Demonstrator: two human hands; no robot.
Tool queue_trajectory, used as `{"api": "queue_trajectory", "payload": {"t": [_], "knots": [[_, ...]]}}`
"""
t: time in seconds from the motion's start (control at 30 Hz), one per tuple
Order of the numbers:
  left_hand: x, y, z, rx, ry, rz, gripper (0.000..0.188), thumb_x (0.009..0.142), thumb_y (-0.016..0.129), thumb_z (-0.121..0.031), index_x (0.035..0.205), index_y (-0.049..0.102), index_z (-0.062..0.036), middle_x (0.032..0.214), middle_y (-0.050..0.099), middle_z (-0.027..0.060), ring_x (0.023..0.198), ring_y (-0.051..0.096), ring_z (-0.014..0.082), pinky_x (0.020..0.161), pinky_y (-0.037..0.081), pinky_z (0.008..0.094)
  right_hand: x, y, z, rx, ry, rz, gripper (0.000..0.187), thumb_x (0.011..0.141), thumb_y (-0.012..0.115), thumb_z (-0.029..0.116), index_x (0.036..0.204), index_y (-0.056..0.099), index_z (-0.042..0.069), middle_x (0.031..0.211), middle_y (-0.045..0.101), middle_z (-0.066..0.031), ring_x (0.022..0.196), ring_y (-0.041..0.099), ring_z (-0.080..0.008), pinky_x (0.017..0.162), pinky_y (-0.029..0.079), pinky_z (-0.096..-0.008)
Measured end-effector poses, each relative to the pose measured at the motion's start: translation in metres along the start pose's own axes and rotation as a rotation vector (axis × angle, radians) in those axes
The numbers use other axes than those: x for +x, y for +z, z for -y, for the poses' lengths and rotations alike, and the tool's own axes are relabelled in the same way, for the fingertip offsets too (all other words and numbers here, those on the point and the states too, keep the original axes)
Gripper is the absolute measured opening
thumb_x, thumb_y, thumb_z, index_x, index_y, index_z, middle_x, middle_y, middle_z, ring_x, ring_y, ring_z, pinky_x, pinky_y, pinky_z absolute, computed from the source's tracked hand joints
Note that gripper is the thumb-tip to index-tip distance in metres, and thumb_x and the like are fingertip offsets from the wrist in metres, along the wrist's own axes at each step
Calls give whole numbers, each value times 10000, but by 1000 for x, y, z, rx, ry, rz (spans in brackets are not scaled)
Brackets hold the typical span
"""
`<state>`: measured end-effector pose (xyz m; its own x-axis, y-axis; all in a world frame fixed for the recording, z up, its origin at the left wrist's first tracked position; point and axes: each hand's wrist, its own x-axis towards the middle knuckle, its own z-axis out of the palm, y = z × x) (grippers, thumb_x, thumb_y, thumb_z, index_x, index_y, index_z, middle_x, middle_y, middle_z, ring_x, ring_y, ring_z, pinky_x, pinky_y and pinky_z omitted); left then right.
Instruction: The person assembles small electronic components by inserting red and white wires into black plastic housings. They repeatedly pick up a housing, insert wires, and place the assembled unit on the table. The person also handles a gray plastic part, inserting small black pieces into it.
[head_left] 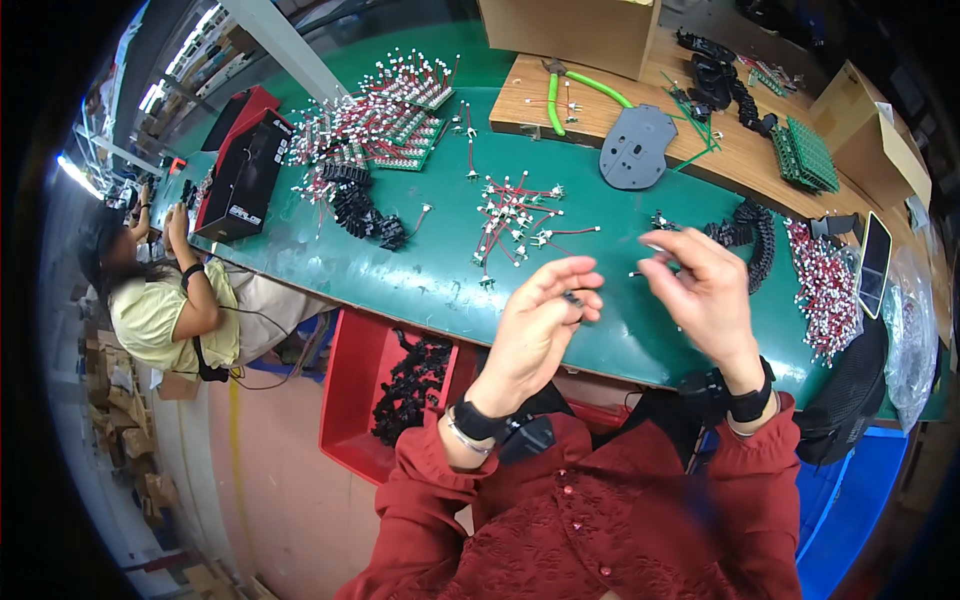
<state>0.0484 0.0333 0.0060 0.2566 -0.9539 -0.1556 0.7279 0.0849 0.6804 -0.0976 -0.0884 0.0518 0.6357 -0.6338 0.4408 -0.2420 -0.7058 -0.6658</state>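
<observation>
My left hand [530, 335] is raised over the near edge of the green table, palm up, its curled fingers closed on a small black part [572, 299]. To its right my right hand [705, 290] is bent in a pinch, thumb and forefinger close together. A tiny light-coloured piece seems to show at those fingertips, too small to name. Beyond my hands lies a loose pile of short red-and-white wire leads with white connectors [515, 215]. A chain of black parts [760, 240] curves just past my right hand. My hands are apart.
Green circuit boards with wired connectors [400, 135] are heaped at the far left, beside another black chain [365, 215]. Green-handled cutters [555, 100] and a grey moulded shell [637, 148] lie ahead. A lead pile [825, 290] and phone [875, 262] are right. A red bin [345, 400] stands below; a co-worker [170, 310] sits left.
</observation>
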Motion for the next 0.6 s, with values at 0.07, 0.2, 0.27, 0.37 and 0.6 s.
{"api": "queue_trajectory", "payload": {"t": [0.07, 0.2, 0.27, 0.37, 0.6], "knots": [[-10, -10, -3, -32, -3, -10, 450, 751, 461, 108, 1194, 451, 31, 1083, 541, 147, 932, 534, 181, 856, 435, 294, 13, 14, 12, -82, 58, 166, 191, 743, 629, 114, 930, 634, 74, 801, 608, -85, 725, 606, -266, 668, 476, -359], [-14, -13, -8, -62, 19, -11, 430, 828, 462, 81, 1245, 374, 20, 1116, 513, 162, 1039, 538, 246, 911, 445, 319, 40, 51, 0, -132, 52, 254, 185, 749, 597, 111, 927, 632, 73, 880, 597, -100, 811, 595, -295, 700, 473, -394], [-17, -17, -10, -68, 18, 6, 432, 848, 479, 48, 1259, 353, 8, 1125, 511, 167, 1063, 533, 265, 921, 445, 328, 46, 67, -3, -181, 65, 286, 182, 755, 596, 112, 927, 630, 66, 896, 593, -101, 827, 591, -298, 705, 470, -394], [-19, -18, -14, -68, 9, -5, 393, 861, 482, 23, 1240, 380, 5, 1086, 534, 162, 977, 565, 240, 835, 483, 307, 49, 78, 0, -268, 121, 317, 145, 772, 601, 130, 893, 621, 54, 902, 588, -87, 835, 585, -298, 699, 463, -378], [-15, -16, -21, -19, -61, -159, 244, 922, 490, -180, 1100, 519, -16, 861, 579, 71, 619, 508, 101, 465, 382, 197, 37, 43, 24, -185, -145, 221, 96, 737, 610, 104, 826, 581, 82, 779, 561, -63, 739, 589, -266, 567, 457, -386]]}}
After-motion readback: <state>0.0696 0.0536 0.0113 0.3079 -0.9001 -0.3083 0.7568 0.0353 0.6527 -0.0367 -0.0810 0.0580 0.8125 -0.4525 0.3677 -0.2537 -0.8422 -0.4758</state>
